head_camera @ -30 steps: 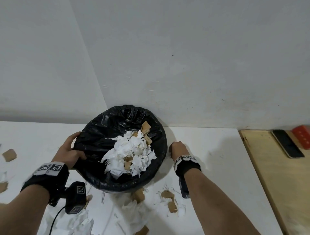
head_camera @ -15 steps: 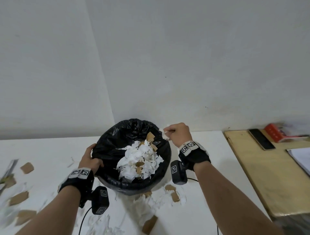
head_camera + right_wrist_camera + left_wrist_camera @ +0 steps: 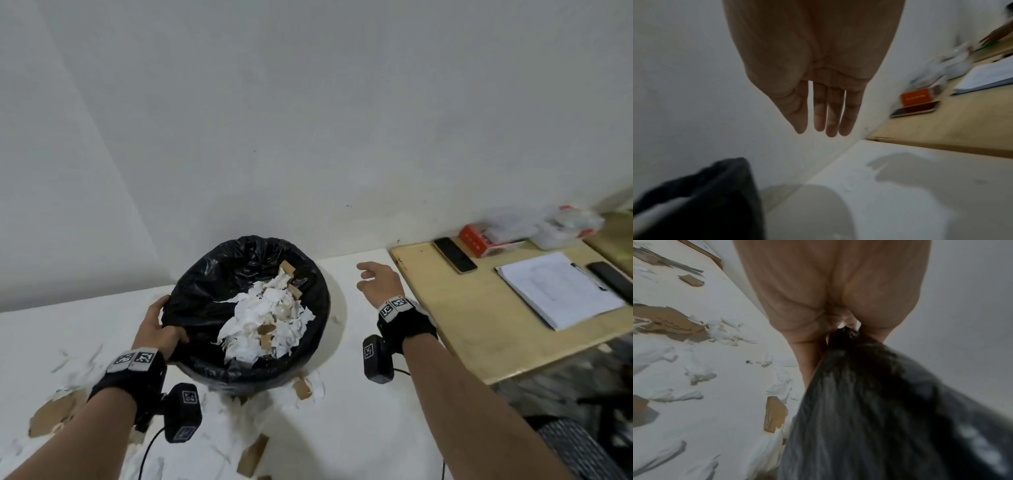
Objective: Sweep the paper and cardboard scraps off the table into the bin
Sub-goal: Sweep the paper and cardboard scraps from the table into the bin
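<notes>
A round bin (image 3: 205,274) lined with a black bag stands tilted on the white table (image 3: 349,428), heaped with torn white paper and brown cardboard bits (image 3: 267,315). My left hand (image 3: 161,329) grips the bin's left rim, thumb inside; the left wrist view shows the black bag (image 3: 869,402) pinched under my left hand (image 3: 840,324). My right hand (image 3: 375,281) hovers right of the bin with straight fingers (image 3: 830,113) and holds nothing. Loose scraps (image 3: 303,389) lie at the bin's front, with larger cardboard pieces (image 3: 51,414) at the left.
A lower wooden table (image 3: 479,325) adjoins on the right with a phone (image 3: 454,255), an orange box (image 3: 479,240), a notepad (image 3: 558,291) and a clear plastic bag (image 3: 561,226). The white wall stands right behind the bin. A dark chair (image 3: 575,445) sits lower right.
My right hand lifted from the table, pinched a white scrap over the bin's rim, then let go and moved right, fingers now straight. My left hand kept its hold on the bin.
</notes>
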The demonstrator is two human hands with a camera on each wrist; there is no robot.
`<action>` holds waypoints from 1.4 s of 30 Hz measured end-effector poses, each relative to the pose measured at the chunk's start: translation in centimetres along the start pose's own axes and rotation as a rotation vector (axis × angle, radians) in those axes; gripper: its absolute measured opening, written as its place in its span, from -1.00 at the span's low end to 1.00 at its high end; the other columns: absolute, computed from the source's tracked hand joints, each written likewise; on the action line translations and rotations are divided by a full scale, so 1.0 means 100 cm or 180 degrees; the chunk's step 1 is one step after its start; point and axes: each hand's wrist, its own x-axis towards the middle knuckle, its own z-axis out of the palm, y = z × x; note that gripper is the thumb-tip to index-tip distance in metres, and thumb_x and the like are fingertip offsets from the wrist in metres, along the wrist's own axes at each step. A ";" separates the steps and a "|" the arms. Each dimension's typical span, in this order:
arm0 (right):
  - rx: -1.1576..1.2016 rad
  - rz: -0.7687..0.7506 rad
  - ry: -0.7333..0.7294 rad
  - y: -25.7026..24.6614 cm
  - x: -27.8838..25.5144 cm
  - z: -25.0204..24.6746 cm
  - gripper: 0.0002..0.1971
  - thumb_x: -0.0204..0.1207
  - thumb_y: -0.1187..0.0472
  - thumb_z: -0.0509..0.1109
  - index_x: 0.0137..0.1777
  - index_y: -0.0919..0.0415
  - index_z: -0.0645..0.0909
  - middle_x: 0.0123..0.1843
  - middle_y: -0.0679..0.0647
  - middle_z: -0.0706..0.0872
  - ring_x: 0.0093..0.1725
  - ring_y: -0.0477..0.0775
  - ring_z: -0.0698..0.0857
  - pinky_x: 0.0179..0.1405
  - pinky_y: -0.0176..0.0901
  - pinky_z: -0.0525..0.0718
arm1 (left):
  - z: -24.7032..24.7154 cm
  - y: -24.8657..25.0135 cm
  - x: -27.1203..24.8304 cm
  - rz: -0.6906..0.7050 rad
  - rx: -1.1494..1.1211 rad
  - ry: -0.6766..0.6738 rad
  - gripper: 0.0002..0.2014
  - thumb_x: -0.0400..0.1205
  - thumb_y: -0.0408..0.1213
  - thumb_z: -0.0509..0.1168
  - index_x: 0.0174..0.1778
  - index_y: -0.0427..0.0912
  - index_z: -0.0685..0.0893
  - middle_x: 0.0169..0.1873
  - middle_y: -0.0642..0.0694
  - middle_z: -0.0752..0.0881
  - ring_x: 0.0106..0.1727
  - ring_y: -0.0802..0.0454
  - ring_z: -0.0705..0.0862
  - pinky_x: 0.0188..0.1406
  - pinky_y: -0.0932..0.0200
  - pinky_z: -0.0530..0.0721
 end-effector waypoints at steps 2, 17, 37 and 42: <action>-0.0147 0.0307 -0.0087 0.030 0.004 -0.004 -0.53 0.42 0.31 0.41 0.36 0.05 0.60 0.25 0.10 0.70 0.21 0.10 0.68 0.05 -0.25 0.57 | 0.006 -0.002 0.006 0.0041 -0.0006 0.0048 -0.18 0.43 -0.77 0.22 0.55 0.03 0.47 0.02 -0.28 0.65 -0.16 -0.26 0.62 -0.16 -0.15 0.72; -0.1652 -0.0263 -0.1441 0.061 0.040 0.118 -0.28 0.43 0.16 0.51 0.58 -0.01 0.31 0.42 0.18 0.36 0.45 0.30 0.37 0.41 0.10 0.50 | 0.011 -0.009 0.065 -0.0008 -0.0129 0.0111 -0.14 0.41 -0.79 0.21 0.49 0.16 0.51 -0.05 -0.31 0.69 -0.15 -0.26 0.64 0.01 -0.31 0.69; 0.0854 -0.0665 -0.0321 -0.086 -0.032 0.098 -0.80 0.40 0.55 0.40 -0.17 0.32 0.82 -0.28 0.19 0.79 -0.28 0.20 0.82 -0.17 -0.17 0.81 | -0.072 -0.039 0.032 -0.0096 0.0025 0.0339 -0.14 0.39 -0.72 0.22 0.55 0.12 0.44 -0.15 -0.27 0.69 -0.25 -0.26 0.66 -0.20 -0.19 0.74; 0.0450 -0.1215 -0.1135 -0.116 -0.080 0.122 -0.54 0.48 0.52 0.19 0.20 0.11 0.73 -0.06 0.00 0.75 -0.06 -0.02 0.70 0.08 -0.19 0.68 | -0.099 -0.048 0.012 -0.0041 0.0070 0.0348 -0.13 0.37 -0.68 0.24 0.56 0.15 0.42 0.07 -0.28 0.71 -0.10 -0.31 0.71 -0.19 -0.12 0.77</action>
